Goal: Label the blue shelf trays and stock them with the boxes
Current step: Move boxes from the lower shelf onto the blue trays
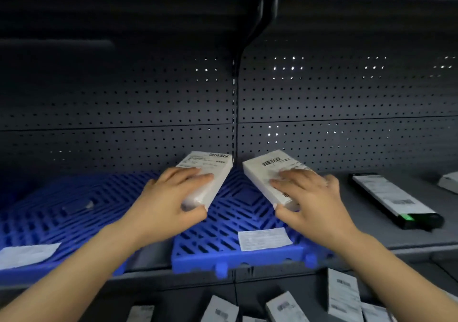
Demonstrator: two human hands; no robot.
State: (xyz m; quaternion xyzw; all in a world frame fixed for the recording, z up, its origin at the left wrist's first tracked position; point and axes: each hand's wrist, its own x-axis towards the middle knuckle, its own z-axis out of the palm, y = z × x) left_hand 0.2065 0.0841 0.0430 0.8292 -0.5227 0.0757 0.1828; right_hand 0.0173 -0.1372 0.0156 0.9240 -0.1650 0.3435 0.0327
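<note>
A grey metal shelf [386,232] with a dark perforated back panel [124,93] carries two blue slotted plastic trays. The left blue tray [62,210] bears a white paper label [27,254] at its front edge. The left hand [171,202] grips a white barcoded box [205,175], fingers on top and thumb beneath. The right hand [314,202] likewise holds a second white barcoded box [267,170] over the right blue tray [223,240], which carries its own white label [264,239]. A long black box [396,200] lies farther right.
</note>
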